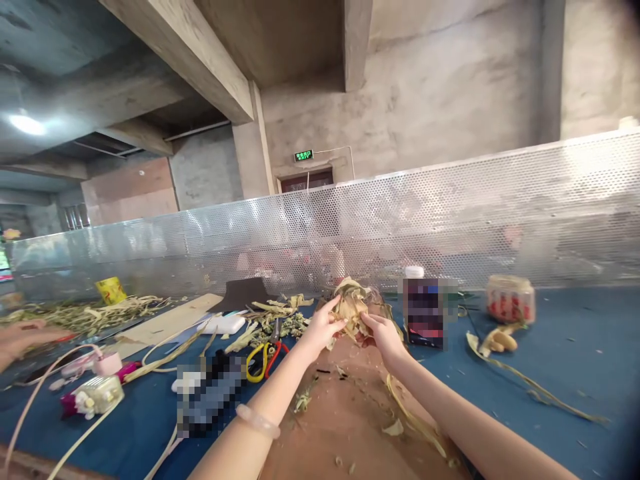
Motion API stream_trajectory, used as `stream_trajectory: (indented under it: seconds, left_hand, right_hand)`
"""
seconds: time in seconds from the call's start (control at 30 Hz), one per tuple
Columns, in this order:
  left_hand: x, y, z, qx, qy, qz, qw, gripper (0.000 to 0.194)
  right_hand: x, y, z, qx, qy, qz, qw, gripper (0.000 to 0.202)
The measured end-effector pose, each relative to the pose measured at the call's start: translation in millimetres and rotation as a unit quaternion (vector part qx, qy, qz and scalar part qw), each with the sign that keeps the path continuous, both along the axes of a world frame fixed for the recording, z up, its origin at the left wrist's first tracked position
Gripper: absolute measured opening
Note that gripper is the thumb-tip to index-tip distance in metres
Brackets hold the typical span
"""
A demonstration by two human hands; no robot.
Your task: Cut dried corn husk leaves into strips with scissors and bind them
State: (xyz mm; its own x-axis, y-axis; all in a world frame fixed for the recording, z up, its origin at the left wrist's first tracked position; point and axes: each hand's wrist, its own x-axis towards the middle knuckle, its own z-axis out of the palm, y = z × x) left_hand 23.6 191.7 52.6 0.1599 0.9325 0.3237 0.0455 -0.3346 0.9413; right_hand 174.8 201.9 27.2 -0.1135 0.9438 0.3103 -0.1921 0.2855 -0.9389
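Blue-covered bench [550, 373] spans the view, backed by a perforated metal screen [450, 213]. A brown board [345, 427] lies on the bench directly below the hands, littered with leaf scraps.

Bundle of dried leaf strips [353, 303] is held up just above the far end of the brown board, between both hands. Left hand [323, 327] grips the bundle's left side, fingers curled closed onto the strips; a pale bangle sits on that wrist. Right hand [383, 333] grips the bundle's right and lower side, fingers pinched shut on it.

Right of the bundle: a dark bottle with a white cap [424, 310], near it; farther right, a red-and-white jar [510, 298]. A long dried strip [530, 383] trails across the bench beyond the bottle.

Left of the bundle: yellow- and red-handled scissors [265, 357], a heap of loose strips [85, 313], a yellow tape roll [111, 290]. Another person's hand [23, 337] rests at the far left edge.
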Motion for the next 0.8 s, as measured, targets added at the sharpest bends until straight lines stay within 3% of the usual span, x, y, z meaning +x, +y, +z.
stream_trajectory:
  seconds: [0.17,0.3,0.47,0.53,0.6,0.8]
  left_hand:
    - [-1.7,3.5,-7.2,-0.019,-0.018,-0.009,1.0,0.079]
    - [-3.9,0.9,-2.5,-0.037,-0.035,0.002,0.999,0.075]
    - [-10.4,2.6,1.6,-0.058,-0.092,0.059,0.992,0.063]
    - [-14.5,7.0,-1.0,-0.073,-0.103,0.1,0.987,0.053]
    - [-19.0,12.2,-4.9,-0.087,-0.103,0.142,0.981,0.04]
    - [-27.1,21.0,-11.0,-0.109,-0.066,0.209,0.97,0.018]
  right_hand:
    - [1.7,4.2,-3.2,-0.012,-0.025,-0.002,1.0,0.03]
    - [-2.6,-0.1,-2.4,0.001,-0.09,-0.013,0.996,0.033]
    - [10.6,3.3,5.2,0.059,-0.218,-0.091,0.97,0.049]
    - [26.0,9.3,5.8,0.07,-0.296,-0.145,0.942,0.046]
    - [41.3,15.1,2.1,0.077,-0.387,-0.182,0.9,0.03]
    - [52.4,21.6,-18.4,0.058,-0.599,-0.206,0.771,0.027]
